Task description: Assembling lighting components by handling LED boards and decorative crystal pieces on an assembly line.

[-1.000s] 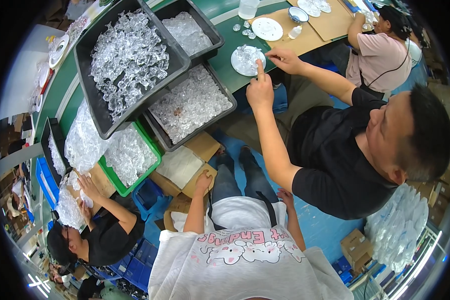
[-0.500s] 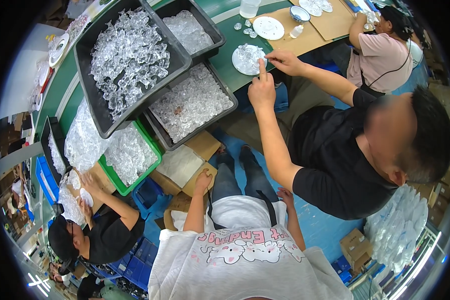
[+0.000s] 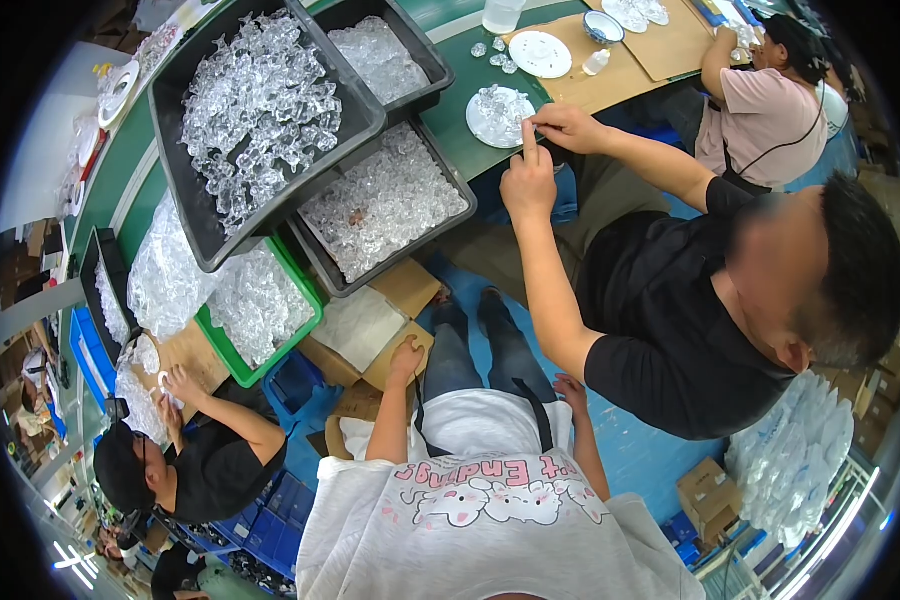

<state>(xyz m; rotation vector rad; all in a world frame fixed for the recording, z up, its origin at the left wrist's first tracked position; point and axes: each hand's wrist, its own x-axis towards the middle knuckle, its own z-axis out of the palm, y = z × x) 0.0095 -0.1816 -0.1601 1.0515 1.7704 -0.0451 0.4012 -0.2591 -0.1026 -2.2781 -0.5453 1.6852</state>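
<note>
My left hand [image 3: 406,358] hangs loosely beside my left thigh, against the flap of an open cardboard box [image 3: 378,372]. Its fingers are slightly bent and I see nothing held in them. Close to my right hip is my right hand [image 3: 570,390], lowered, with loose fingers partly turned from view and nothing visible in it. Ahead, a black bin [image 3: 395,222] of small clear plastic pieces juts over the bench edge. A larger black bin [image 3: 365,120] of clear pieces sits above it, and a green bin [image 3: 310,325] stands to its left.
At right, a black-shirted person's hands [image 3: 545,150] work at a white plate [image 3: 490,135] of clear pieces. Another person [image 3: 185,450] works at lower left near a clear bag [image 3: 165,285]. Bagged goods [image 3: 795,450] and a carton [image 3: 710,495] lie on the right.
The person at lower left has shifted hands and head slightly at the white parts. The right-hand person's fingers have moved a little over the plate. My hands stay in place.
</note>
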